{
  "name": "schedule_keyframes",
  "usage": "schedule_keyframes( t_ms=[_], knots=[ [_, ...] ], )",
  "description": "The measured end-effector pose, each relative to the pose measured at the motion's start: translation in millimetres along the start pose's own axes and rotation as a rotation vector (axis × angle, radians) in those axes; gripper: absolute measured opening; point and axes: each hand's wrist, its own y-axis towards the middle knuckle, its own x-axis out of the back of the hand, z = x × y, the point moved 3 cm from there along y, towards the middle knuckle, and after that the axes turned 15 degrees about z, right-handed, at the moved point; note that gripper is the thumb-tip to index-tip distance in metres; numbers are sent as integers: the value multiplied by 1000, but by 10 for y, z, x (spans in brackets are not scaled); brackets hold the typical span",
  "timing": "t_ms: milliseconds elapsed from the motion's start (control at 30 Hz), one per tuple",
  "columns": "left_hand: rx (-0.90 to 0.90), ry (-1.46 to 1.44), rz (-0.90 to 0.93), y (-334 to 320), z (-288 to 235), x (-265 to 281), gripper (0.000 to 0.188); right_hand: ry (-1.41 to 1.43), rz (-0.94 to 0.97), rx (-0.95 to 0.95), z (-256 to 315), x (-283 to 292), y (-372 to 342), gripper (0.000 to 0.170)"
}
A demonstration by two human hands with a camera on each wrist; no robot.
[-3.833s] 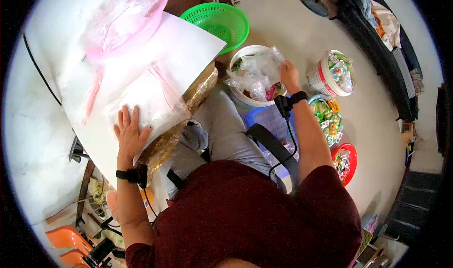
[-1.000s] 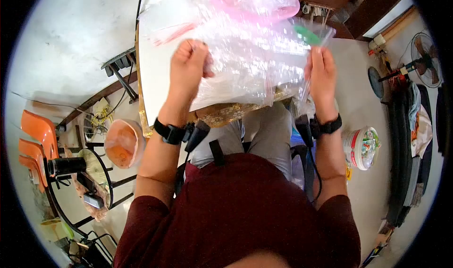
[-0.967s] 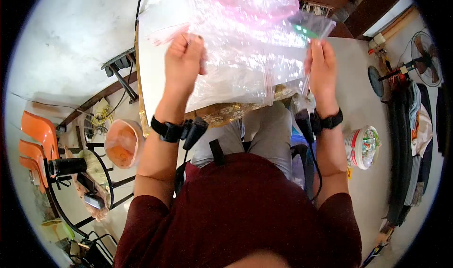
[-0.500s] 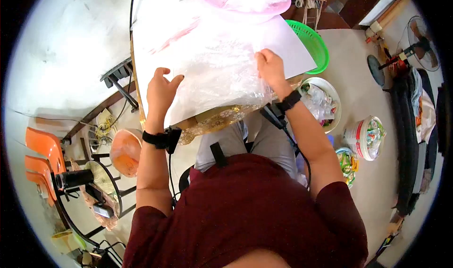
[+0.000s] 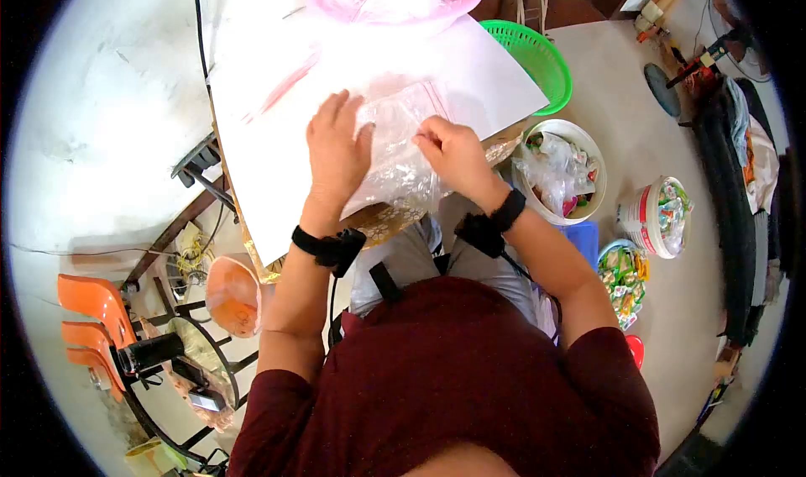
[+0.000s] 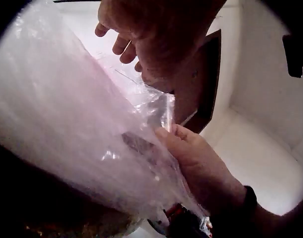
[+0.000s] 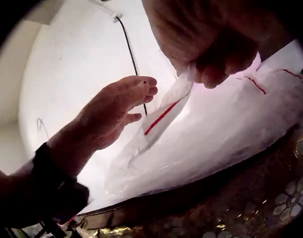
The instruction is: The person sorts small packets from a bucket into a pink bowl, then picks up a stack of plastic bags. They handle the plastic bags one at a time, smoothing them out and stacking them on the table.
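Observation:
My right hand pinches the edge of a clear zip bag above the table's near side. In the right wrist view, the bag's red strip hangs just below those curled fingers. My left hand is beside the bag with its fingers mostly straight and thumb apart, gripping nothing. The left wrist view shows the right thumb against the clear plastic. More clear bags with red strips lie on the white table.
A pink basin of plastic bags stands at the back. To the right are a green basket, a white bucket of plastic and packets, and another bucket of packets. An orange tub stands at left.
The right hand went from the white bucket to the table. Both hands held plastic spread wide a second ago; they have since come closer, the left letting go, the right pinching a zip bag.

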Motion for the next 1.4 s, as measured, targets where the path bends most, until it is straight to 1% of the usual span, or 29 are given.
schedule_keyframes(
  t_ms=[33,100,200,300,333,400,433,500,533,600,700,733,800,900,933,1033,1100,1133,1167,1233,1300,1333,1400],
  knots=[
    [-14,2,-21,24,27,58,47,39,1,-9,42,-22,-64,17],
    [-25,27,90,81,6,150,54,118,2,-19,88,-58,-132,13],
    [-13,-4,250,142,-11,72,61,166,-52,-57,5,-94,-82,16],
    [50,-73,445,239,-83,17,54,260,-102,-83,-69,-91,-6,16],
    [81,-39,534,288,-54,-27,52,297,-112,-89,-95,-84,12,16],
    [143,29,712,429,38,-125,47,277,-205,-37,-123,-17,27,16],
    [130,61,668,489,49,-152,43,267,-251,-13,-142,22,35,16],
    [107,120,586,537,69,-229,35,264,-323,-90,-283,170,17,16],
    [93,95,525,533,87,-289,33,263,-360,-130,-381,244,-17,16],
    [61,45,400,528,121,-406,28,253,-353,-170,-576,347,-111,16],
    [103,51,410,552,148,-481,25,235,-311,-248,-728,427,-258,15],
    [89,82,423,556,143,-477,25,228,-289,-276,-760,435,-294,14],
    [66,142,446,568,128,-394,25,244,-288,-257,-857,408,-352,14],
    [30,-35,473,494,127,-91,21,262,-273,-253,-860,418,-378,14],
    [4,-107,436,453,110,41,20,267,-267,-256,-836,437,-376,15],
    [-55,-190,411,269,20,496,23,284,-255,-233,-781,480,-356,15],
    [-80,-314,444,67,134,803,21,233,-242,-230,-697,527,-337,14],
    [-84,-438,434,-8,120,987,13,208,-235,-229,-658,539,-333,14],
    [-77,-472,377,-106,120,1154,17,217,-220,-232,-633,538,-333,14],
    [-78,-695,172,-331,117,1368,30,237,-183,-233,-591,505,-325,14],
    [-316,-779,212,-513,416,1567,31,234,-165,-234,-583,441,-318,14],
    [-368,-858,223,-598,534,1629,25,227,-149,-242,-545,433,-316,14],
    [-515,-840,291,-689,659,1758,21,205,-131,-234,-470,420,-302,13]
  ],
)
